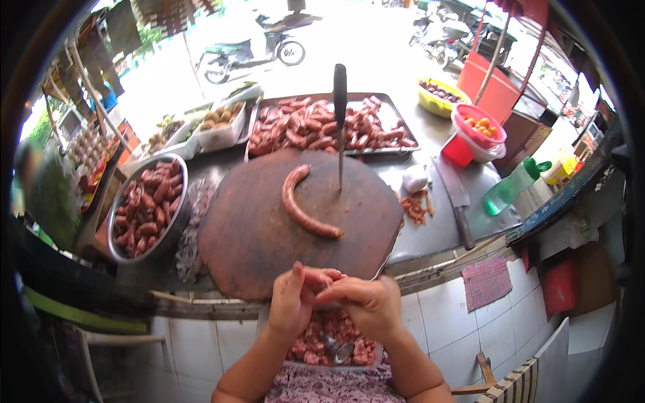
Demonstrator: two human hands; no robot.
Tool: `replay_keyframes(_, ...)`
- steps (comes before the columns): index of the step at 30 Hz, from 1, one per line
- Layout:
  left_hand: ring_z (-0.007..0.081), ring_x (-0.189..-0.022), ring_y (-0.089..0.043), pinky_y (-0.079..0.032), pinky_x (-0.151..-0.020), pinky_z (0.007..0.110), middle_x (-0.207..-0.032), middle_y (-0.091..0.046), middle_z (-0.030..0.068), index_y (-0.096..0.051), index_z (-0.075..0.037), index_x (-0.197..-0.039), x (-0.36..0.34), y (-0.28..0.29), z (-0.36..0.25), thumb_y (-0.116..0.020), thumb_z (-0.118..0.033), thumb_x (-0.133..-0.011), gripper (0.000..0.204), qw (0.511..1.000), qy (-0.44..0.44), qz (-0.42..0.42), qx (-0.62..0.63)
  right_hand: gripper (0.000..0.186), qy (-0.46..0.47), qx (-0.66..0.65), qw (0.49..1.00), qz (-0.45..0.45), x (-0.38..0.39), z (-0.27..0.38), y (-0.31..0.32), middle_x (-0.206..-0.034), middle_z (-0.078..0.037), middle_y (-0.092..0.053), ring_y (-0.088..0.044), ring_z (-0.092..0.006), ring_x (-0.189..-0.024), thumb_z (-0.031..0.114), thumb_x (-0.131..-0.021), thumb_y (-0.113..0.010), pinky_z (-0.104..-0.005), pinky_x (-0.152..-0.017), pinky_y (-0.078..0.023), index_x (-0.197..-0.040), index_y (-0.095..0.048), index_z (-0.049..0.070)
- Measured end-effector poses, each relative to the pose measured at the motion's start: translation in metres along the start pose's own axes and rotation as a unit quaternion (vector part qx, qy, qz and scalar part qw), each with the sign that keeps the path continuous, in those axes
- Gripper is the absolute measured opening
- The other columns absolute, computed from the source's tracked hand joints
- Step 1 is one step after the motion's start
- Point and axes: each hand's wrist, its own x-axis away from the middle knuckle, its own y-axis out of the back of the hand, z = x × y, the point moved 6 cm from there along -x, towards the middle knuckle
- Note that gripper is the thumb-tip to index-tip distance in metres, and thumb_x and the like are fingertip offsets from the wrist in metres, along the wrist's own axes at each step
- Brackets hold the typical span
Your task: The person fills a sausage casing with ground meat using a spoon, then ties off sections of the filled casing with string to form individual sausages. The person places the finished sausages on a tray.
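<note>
My left hand (pixel 291 300) and my right hand (pixel 363 300) meet above a tub of chopped raw meat (pixel 312 338), near the front edge of a round wooden chopping block (pixel 245 232). Both hands are closed, fingertips together; the left thumb points up. Whatever they pinch is too small and hidden to make out. A shiny metal piece with a round rim (pixel 343 352) rests in the meat. Beyond my hands, one curved sausage (pixel 293 205) lies on the block. A dark-handled knife (pixel 340 94) stands upright with its tip at the block's far right part.
Sausages fill a metal tray (pixel 403 149) behind the block and a steel bowl (pixel 113 245) at left. On the right are a cleaver (pixel 451 185), a garlic-like white bulb (pixel 414 178), dried reddish scraps (pixel 418 207), a green bottle (pixel 510 190) and a pink basket (pixel 460 122).
</note>
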Motion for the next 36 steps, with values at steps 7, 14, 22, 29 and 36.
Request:
replay_keyframes(7, 0.034, -0.129, -0.052, -0.037, -0.113, 0.045, -0.134, -0.058, 0.0181, -0.057, -0.004, -0.13, -0.076, 0.032, -0.017, -0.068, -0.011, -0.09, 0.042, 0.614, -0.199, 0.049, -0.763, 0.025, -0.115, 0.021, 0.984, 0.136, 0.028, -0.039, -0.02, -0.101, -0.014, -0.072, -0.07, -0.0333, -0.091, 0.013, -0.091, -0.07, -0.0385, -0.08, -0.055, -0.113, -0.069, 0.001)
replay_keyframes(14, 0.0364, -0.108, -0.059, -0.043, -0.1, 0.047, -0.11, -0.064, 0.016, -0.06, -0.004, -0.116, -0.109, 0.029, -0.002, -0.066, -0.015, -0.092, 0.028, 0.623, -0.141, 0.226, -0.736, 0.036, -0.166, 0.072, 0.968, 0.173, 0.04, -0.052, -0.024, -0.101, -0.018, -0.071, -0.07, -0.0349, -0.092, 0.024, -0.091, -0.072, -0.0408, -0.083, -0.055, -0.117, -0.067, -0.001)
replay_keyframes(22, 0.0359, -0.092, -0.058, -0.044, -0.089, 0.044, -0.096, -0.061, 0.0156, -0.06, -0.002, -0.108, -0.051, -0.001, -0.034, -0.067, -0.015, -0.091, 0.023, 0.746, -0.167, 0.218, -0.606, 0.031, -0.154, -0.069, 0.981, -0.092, -0.003, -0.053, 0.025, -0.092, -0.007, -0.071, -0.068, -0.0114, -0.078, -0.003, -0.091, -0.067, -0.0259, -0.07, -0.054, -0.122, -0.067, -0.001)
replay_keyframes(29, 0.0322, -0.084, -0.062, -0.048, -0.082, 0.042, -0.095, -0.063, 0.0159, -0.059, -0.004, -0.115, -0.019, 0.003, -0.04, -0.067, -0.016, -0.093, 0.026, 0.8, -0.094, 0.19, -0.561, 0.005, -0.17, 0.034, 0.985, -0.027, -0.005, -0.042, 0.005, -0.091, -0.005, -0.074, -0.073, -0.0148, -0.077, 0.006, -0.091, -0.069, -0.0276, -0.063, -0.053, -0.093, -0.073, 0.003)
replay_keyframes(36, 0.0083, -0.084, -0.061, -0.052, -0.08, 0.025, -0.097, -0.064, 0.0046, -0.052, -0.002, -0.136, -0.011, -0.009, -0.025, -0.051, -0.027, -0.108, 0.037, 0.921, 0.029, 0.132, -0.366, 0.007, -0.075, 0.189, 0.979, 0.029, -0.006, -0.015, -0.006, -0.086, -0.002, -0.072, -0.071, -0.0221, -0.075, 0.014, -0.09, -0.068, -0.0342, -0.058, -0.052, -0.085, -0.069, 0.008)
